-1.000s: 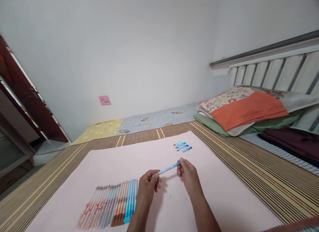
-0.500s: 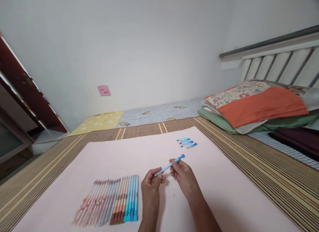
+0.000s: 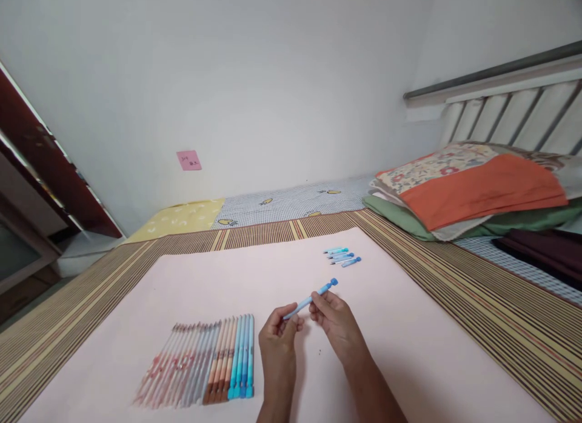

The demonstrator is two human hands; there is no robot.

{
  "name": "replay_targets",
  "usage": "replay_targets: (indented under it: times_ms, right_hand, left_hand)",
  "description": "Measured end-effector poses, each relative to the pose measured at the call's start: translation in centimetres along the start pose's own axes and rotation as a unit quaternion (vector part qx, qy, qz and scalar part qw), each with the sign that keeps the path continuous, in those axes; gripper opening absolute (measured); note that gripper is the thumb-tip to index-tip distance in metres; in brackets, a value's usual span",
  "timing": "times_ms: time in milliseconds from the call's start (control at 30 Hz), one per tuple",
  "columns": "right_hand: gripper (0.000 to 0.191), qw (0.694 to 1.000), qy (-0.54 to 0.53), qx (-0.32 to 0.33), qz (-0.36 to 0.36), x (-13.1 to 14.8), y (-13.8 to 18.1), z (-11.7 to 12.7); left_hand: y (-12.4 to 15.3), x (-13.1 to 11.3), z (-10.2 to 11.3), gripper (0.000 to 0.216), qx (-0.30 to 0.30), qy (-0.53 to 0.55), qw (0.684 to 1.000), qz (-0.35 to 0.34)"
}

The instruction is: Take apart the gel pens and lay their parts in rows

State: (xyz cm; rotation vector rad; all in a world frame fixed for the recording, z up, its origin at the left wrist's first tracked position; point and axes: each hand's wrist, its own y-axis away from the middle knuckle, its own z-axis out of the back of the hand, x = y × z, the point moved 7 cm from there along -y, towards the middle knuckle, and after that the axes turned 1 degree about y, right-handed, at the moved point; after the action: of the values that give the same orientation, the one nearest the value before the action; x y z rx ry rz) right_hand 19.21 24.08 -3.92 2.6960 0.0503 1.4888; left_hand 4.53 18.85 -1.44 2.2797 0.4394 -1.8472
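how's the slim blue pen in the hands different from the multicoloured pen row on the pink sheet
The slim blue pen slants between left hand and right hand; the multicoloured pen row lies flat on the pale pink sheet. The held pen's blocky end points away from the person; the row's blue blocky ends point toward them. The held pen is blue; the row runs reddish, grey, brown-orange, blue. Both show blocky blue ends.

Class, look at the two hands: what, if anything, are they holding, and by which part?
A light-blue pen: the left hand pinches its lower end, the right hand near its middle, leaving the blue-knobbed end free.
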Motion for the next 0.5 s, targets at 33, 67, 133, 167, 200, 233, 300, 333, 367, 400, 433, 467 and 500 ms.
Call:
replay_targets:
  times_ms: [33, 67, 133, 167, 200, 233, 300, 333, 367, 400, 433, 467, 500]
  right_hand:
    - [0.042, 1.000, 0.005, 0.001, -0.002, -0.1, 0.0, 0.1]
    - [0.042, 1.000, 0.010, 0.001, 0.000, -0.2, -0.1, 0.1]
    - [0.044, 1.000, 0.025, -0.004, 0.011, -0.1, -0.1, 0.3]
    - [0.044, 0.999, 0.035, -0.008, 0.018, 0.0, 0.0, 0.4]
    - [0.045, 0.999, 0.045, -0.011, 0.026, 0.2, 0.0, 0.5]
    - [0.045, 0.998, 0.054, -0.015, 0.034, 0.4, 0.0, 0.5]
    - [0.045, 0.996, 0.068, -0.014, 0.051, 0.8, 0.0, 0.5]
    - [0.044, 0.996, 0.071, -0.011, 0.059, 1.0, 0.1, 0.5]
    - [0.044, 0.995, 0.073, -0.009, 0.066, 1.1, 0.1, 0.5]
    - [0.044, 0.995, 0.074, -0.007, 0.069, 1.2, 0.1, 0.5]
    - [0.044, 0.995, 0.075, -0.005, 0.072, 1.2, 0.1, 0.5]
    - [0.044, 0.994, 0.077, -0.005, 0.073, 1.2, 0.1, 0.5]
    - [0.045, 0.994, 0.082, -0.006, 0.074, 1.2, 0.2, 0.5]
  left_hand:
    - [0.0, 0.0, 0.0, 0.033, -0.001, -0.004, 1.000, -0.002]
    - [0.1, 0.0, 0.0, 0.033, -0.001, -0.008, 1.000, -0.003]
    - [0.2, 0.1, 0.0, 0.034, -0.003, -0.014, 1.000, -0.006]
    - [0.2, 0.2, 0.0, 0.034, -0.005, -0.017, 1.000, -0.007]
    - [0.3, 0.3, 0.0, 0.034, -0.006, -0.018, 1.000, -0.008]
    - [0.4, 0.4, 0.0, 0.035, -0.007, -0.017, 1.000, -0.009]
    - [0.5, 0.5, -0.1, 0.034, -0.005, -0.011, 1.000, -0.011]
    - [0.5, 0.6, -0.2, 0.034, -0.003, -0.006, 1.000, -0.012]
    - [0.5, 0.7, -0.2, 0.034, -0.002, 0.001, 1.000, -0.011]
    - [0.6, 0.7, -0.3, 0.034, 0.000, 0.008, 1.000, -0.009]
    - [0.6, 0.8, -0.3, 0.034, 0.002, 0.014, 1.000, -0.005]
    - [0.6, 0.9, -0.3, 0.034, 0.004, 0.017, 1.000, -0.002]
    - [0.6, 0.9, -0.3, 0.035, 0.005, 0.019, 1.000, 0.000]
